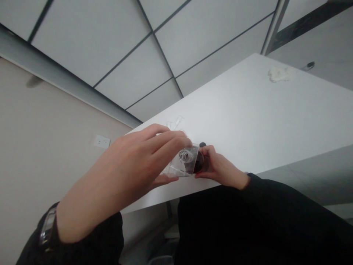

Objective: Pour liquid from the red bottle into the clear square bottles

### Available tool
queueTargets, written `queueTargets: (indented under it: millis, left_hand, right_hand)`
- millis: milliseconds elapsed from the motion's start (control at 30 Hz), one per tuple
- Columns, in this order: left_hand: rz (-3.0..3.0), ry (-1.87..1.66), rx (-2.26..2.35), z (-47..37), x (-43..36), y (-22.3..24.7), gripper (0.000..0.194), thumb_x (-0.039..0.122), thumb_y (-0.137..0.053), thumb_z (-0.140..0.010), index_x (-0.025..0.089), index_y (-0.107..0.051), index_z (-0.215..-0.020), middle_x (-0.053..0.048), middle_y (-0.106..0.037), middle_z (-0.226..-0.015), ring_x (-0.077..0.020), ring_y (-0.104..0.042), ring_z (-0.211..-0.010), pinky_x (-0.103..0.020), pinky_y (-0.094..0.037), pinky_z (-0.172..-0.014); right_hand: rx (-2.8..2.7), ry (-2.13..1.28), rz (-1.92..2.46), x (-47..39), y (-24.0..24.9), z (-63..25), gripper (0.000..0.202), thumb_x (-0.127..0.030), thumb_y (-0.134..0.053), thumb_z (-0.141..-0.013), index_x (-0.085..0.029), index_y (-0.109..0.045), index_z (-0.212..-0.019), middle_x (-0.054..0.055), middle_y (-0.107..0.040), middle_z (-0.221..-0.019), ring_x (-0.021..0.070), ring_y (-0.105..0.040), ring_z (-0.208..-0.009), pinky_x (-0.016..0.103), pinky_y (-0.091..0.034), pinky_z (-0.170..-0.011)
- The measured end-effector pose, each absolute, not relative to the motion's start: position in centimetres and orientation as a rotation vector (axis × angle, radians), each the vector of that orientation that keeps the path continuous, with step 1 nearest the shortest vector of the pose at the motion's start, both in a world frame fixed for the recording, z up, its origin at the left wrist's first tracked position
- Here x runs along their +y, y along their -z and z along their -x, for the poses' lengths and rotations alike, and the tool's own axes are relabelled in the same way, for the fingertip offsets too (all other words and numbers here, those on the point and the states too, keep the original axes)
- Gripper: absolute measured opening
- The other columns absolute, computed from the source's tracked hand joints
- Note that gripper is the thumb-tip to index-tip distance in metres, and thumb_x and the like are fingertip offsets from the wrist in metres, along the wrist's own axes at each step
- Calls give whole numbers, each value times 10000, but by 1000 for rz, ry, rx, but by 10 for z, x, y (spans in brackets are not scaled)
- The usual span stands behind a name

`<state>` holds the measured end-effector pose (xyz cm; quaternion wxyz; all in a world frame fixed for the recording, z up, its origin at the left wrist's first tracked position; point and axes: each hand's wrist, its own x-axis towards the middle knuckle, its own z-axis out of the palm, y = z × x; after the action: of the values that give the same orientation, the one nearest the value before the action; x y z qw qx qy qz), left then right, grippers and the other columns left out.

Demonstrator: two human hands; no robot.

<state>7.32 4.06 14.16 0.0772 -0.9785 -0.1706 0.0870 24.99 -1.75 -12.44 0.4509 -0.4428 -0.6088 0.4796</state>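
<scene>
My left hand (146, 158) is wrapped round a clear plastic container (180, 167), with fingers over its top and the thumb below. A round, ringed opening shows on the container. Just to the right, my right hand (217, 165) grips a round vessel with dark contents (198, 162) between thumb and fingers. The vessel lies right beside the container and is partly hidden by it. A small black cap (202, 144) rests on the white table (234, 121) behind my right fingers. Small clear pieces (178, 121) lie beyond my left hand.
A crumpled white cloth or tissue (278, 74) lies near the table's far right corner. Grey panels (121, 44) stand behind the far edge. On the left wall is a power socket (102, 141). A small dark object (310, 65) is beyond the table at the right.
</scene>
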Motion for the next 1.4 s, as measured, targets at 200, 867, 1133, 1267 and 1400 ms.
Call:
queueTargets:
  millis: [200, 867, 1133, 1267, 1400]
  left_hand:
    - [2938, -277, -500, -77, 40, -143, 663, 274, -941, -753, 227, -518, -1261, -104, -740, -1279, -328, -708, -1095, -401, -627, -741]
    - [2933, -337, -474, -86, 40, -145, 548, 243, -861, -819, 224, -530, -1256, -95, -739, -1266, -315, -694, -1093, -405, -627, -776]
    - [2959, -341, -492, -87, 41, -144, 535, 212, -828, -835, 221, -539, -1286, -98, -732, -1264, -324, -681, -1116, -425, -627, -805]
    - [2959, -365, -494, -89, 41, -145, 561, 201, -850, -810, 209, -542, -1278, -107, -734, -1250, -329, -680, -1111, -424, -630, -785]
    - [2943, -379, -483, -92, 40, -146, 544, 200, -844, -811, 212, -542, -1264, -104, -739, -1242, -326, -688, -1097, -423, -632, -783]
  right_hand:
    - [-1506, -1199, 1085, -17, 123, -250, 678, -459, -922, -785, -248, -465, -1240, 110, -736, -1148, 316, -752, -973, 434, -606, -849]
    - [-1492, -1221, 1064, -17, 120, -251, 646, -449, -908, -801, -252, -477, -1240, 104, -734, -1155, 303, -752, -959, 418, -620, -822]
    - [-1489, -1227, 1057, -17, 120, -250, 641, -442, -906, -807, -247, -474, -1239, 104, -743, -1141, 299, -758, -955, 426, -621, -832]
    - [-1477, -1230, 1048, -18, 121, -250, 645, -427, -907, -805, -248, -466, -1241, 100, -744, -1145, 303, -759, -975, 434, -615, -857]
    - [-1471, -1245, 1040, -17, 122, -249, 639, -438, -902, -811, -248, -470, -1242, 96, -747, -1138, 306, -761, -976, 419, -618, -836]
